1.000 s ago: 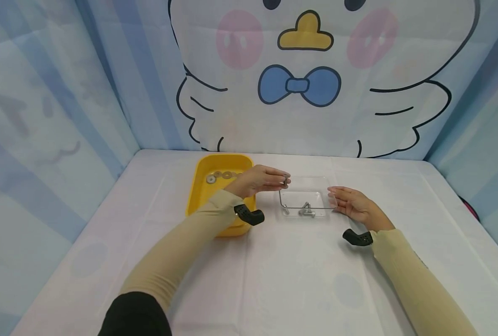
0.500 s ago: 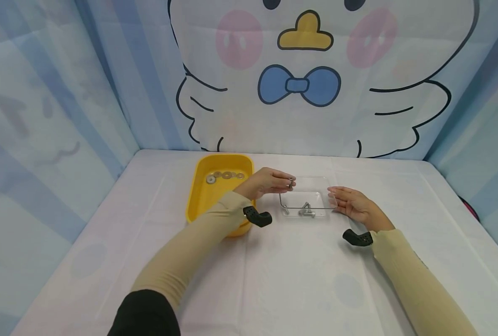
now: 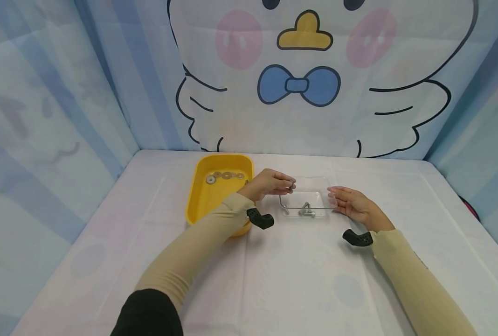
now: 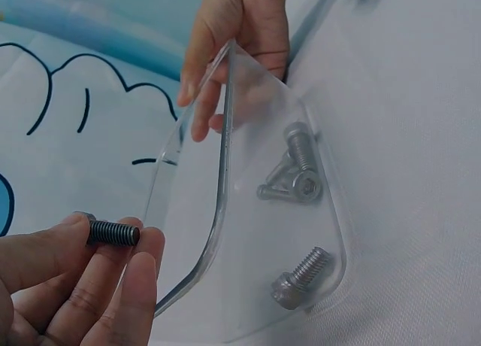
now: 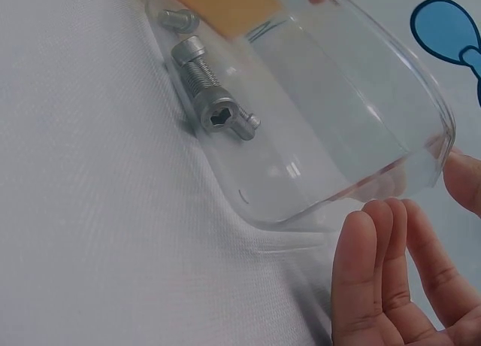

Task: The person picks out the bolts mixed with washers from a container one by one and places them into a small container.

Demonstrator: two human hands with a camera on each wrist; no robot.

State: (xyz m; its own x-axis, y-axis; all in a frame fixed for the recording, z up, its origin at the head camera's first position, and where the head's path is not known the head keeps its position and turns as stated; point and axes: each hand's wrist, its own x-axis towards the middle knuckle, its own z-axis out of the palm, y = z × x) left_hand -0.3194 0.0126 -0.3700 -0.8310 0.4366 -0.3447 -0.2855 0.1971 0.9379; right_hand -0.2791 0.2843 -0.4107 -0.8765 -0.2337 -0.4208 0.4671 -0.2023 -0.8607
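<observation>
Between thumb and fingers, my left hand (image 3: 267, 183) pinches a dark threaded bolt (image 4: 114, 233) over the left rim of a clear plastic box (image 3: 309, 208). Its shank points toward the box's interior in the left wrist view. Several silvery socket-head bolts (image 5: 218, 111) lie on the box floor, most clustered together and one apart (image 4: 299, 280). At the box's right end rests my right hand (image 3: 351, 204), with fairly straight fingers (image 5: 355, 267) along the outer wall and the thumb by the rim corner.
To the left of the box stands a yellow tray (image 3: 191, 200), its right side partly behind my left hand and sleeve. Several round washers (image 3: 226, 175) lie in its far part. A white cloth (image 3: 299, 280) covers the table; a printed curtain (image 3: 148, 93) rises behind it.
My left hand has moved right, from beside the yellow tray to the clear box's left rim, carrying the bolt, and has sunk slightly. My right hand and the box have stayed put.
</observation>
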